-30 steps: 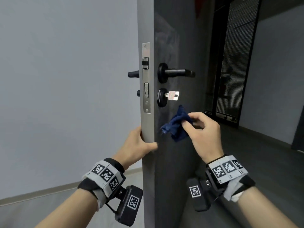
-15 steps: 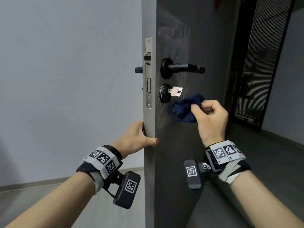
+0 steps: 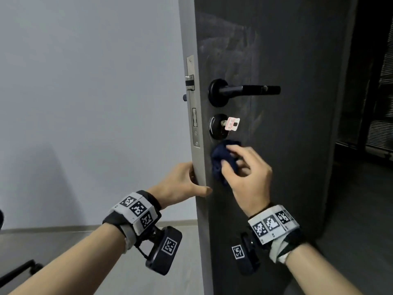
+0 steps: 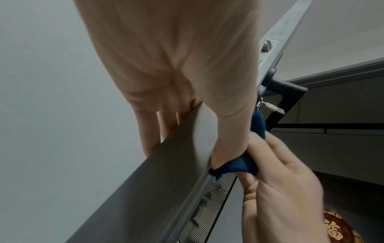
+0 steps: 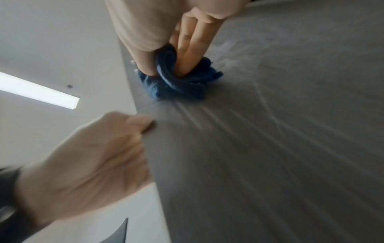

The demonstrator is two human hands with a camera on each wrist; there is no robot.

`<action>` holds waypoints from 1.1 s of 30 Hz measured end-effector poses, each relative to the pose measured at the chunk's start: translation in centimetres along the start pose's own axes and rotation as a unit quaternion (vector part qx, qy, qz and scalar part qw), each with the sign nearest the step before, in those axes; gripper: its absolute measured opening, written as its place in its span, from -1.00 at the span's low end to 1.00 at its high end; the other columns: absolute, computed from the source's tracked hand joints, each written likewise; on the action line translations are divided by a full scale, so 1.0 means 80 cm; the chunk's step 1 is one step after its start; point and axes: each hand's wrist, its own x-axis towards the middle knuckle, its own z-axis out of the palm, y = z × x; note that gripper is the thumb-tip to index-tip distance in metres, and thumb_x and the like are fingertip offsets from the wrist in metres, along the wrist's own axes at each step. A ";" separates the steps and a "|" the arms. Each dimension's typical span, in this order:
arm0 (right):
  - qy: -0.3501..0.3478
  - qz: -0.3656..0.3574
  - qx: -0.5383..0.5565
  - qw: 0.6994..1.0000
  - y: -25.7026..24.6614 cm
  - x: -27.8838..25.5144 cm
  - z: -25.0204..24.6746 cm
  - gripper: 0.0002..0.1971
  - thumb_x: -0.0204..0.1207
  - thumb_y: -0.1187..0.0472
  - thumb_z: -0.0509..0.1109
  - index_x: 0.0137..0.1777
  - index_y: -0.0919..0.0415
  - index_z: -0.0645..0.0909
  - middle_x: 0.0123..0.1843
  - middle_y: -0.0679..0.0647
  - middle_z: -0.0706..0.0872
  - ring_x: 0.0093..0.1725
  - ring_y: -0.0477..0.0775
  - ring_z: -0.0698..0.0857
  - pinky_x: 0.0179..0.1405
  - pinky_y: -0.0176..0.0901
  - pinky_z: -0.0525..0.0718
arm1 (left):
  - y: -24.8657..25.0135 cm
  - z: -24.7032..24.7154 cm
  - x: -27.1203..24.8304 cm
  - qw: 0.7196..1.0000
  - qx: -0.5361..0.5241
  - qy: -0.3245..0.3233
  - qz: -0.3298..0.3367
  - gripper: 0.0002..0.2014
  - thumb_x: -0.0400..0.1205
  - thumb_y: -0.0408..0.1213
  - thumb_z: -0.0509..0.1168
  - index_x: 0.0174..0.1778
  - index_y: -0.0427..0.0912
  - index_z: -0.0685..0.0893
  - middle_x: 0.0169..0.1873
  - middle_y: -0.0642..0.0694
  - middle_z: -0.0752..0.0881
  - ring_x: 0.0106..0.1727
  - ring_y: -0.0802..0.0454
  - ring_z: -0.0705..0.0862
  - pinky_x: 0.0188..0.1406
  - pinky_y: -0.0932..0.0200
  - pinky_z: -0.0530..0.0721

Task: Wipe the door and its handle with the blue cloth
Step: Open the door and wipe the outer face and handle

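The dark grey door (image 3: pixel 287 145) stands ajar, with a black lever handle (image 3: pixel 244 90) and a tagged key (image 3: pixel 231 124) in the lock below it. My right hand (image 3: pixel 248 173) holds the bunched blue cloth (image 3: pixel 219 162) against the door face just under the lock, near the edge. In the right wrist view the fingers (image 5: pixel 191 41) dig into the cloth (image 5: pixel 182 85), which lies pressed on the door (image 5: pixel 270 148). My left hand (image 3: pixel 180 184) grips the door's edge (image 4: pixel 155 180) below the latch plate, thumb on the dark face.
A pale grey wall (image 3: pixel 85 103) lies left of the door edge. Right of the door is a dark room with slatted blinds (image 3: pixel 382 103). Smear streaks show on the door face above the handle. A black bar (image 3: pixel 19 271) sits low at the left.
The right hand swept the cloth up and right beside the key, then back down and left to just under the lock. The left hand kept its hold on the door edge.
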 end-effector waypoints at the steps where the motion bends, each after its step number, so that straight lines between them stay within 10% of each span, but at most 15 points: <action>1: -0.014 -0.045 -0.001 0.999 -0.003 -0.006 0.001 -0.76 0.44 0.42 0.58 0.10 0.26 0.80 -0.02 0.06 0.77 -0.08 -0.03 0.75 -0.10 -0.27 0.71 | 0.001 -0.001 0.000 1.000 0.005 0.002 0.001 -0.61 0.47 -0.49 0.55 0.20 -0.17 0.71 0.01 -0.09 0.84 0.03 0.06 0.79 0.05 0.13 0.80; 6: -0.051 -0.135 -0.006 0.989 0.021 0.007 0.004 -0.83 0.40 0.46 0.60 -0.01 0.36 0.81 -0.06 0.13 0.76 -0.07 0.02 0.75 -0.03 -0.22 0.71 | -0.002 -0.004 0.003 1.000 -0.008 -0.003 -0.015 -0.62 0.51 -0.51 0.52 0.23 -0.20 0.70 0.08 -0.13 0.83 0.08 0.10 0.79 0.09 0.17 0.78; 13: 0.042 0.063 -0.056 0.996 0.088 0.045 -0.011 -0.89 0.40 0.43 0.55 -0.08 0.30 0.78 -0.09 0.06 0.73 -0.13 0.08 0.75 -0.08 0.03 0.72 | -0.020 -0.016 0.012 0.998 -0.029 -0.017 -0.061 -0.57 0.57 -0.45 0.49 0.35 -0.23 0.62 0.22 -0.10 0.80 0.27 -0.03 0.76 0.32 0.02 0.72; 20: -0.101 -0.071 0.019 0.992 -0.002 -0.008 0.041 -0.75 0.47 0.26 0.62 0.13 0.30 0.82 0.07 0.08 0.71 0.00 -0.04 0.73 0.02 -0.22 0.72 | -0.029 -0.025 0.019 0.999 0.003 -0.006 -0.036 -0.64 0.51 -0.52 0.46 0.17 -0.10 0.69 -0.08 0.08 0.79 0.00 0.18 0.74 0.02 0.27 0.69; 24: -0.087 -0.093 0.017 0.992 0.017 0.007 0.042 -0.80 0.45 0.38 0.62 0.07 0.29 0.86 0.01 0.09 0.75 -0.04 -0.06 0.74 -0.01 -0.28 0.69 | -0.037 -0.033 0.022 0.999 0.015 -0.005 -0.046 -0.71 0.45 -0.35 0.55 0.04 -0.09 0.68 -0.15 0.09 0.78 -0.07 0.08 0.75 0.06 0.09 0.72; 30: 0.043 0.136 -0.004 0.990 0.091 0.044 0.016 -0.83 0.41 0.36 0.65 0.00 0.27 0.86 -0.05 0.01 0.81 -0.01 0.02 0.81 0.00 -0.44 0.65 | -0.044 -0.043 0.029 0.998 0.002 -0.017 -0.054 -0.57 0.52 -0.44 0.52 0.31 -0.19 0.66 0.17 -0.07 0.82 0.21 0.00 0.79 0.26 0.02 0.75; 33: 0.040 0.115 -0.013 0.992 0.075 0.037 0.032 -0.88 0.41 0.36 0.62 -0.06 0.24 0.83 -0.08 -0.01 0.78 -0.06 0.01 0.79 -0.07 -0.44 0.63 | -0.048 -0.048 0.033 0.998 0.007 -0.009 -0.054 -0.60 0.53 -0.50 0.50 0.28 -0.20 0.67 0.14 -0.08 0.83 0.17 0.00 0.81 0.22 0.07 0.76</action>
